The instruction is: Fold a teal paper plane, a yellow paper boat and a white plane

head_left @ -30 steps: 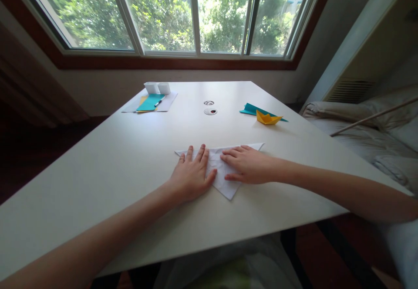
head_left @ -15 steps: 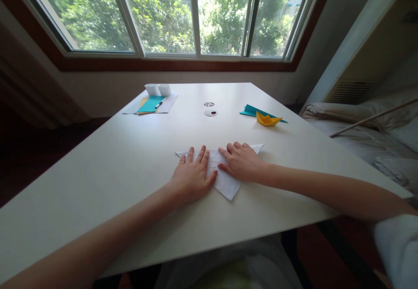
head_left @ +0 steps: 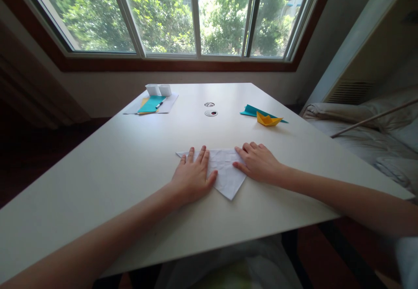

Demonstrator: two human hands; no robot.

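The white paper (head_left: 225,171) is already a triangle under the flat, open left hand (head_left: 192,178) and right hand (head_left: 259,163), with more folds likely left.

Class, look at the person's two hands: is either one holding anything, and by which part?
Nothing is gripped. The left hand lies flat on the left part of the white folded paper triangle; the right hand presses its right corner onto the white table.
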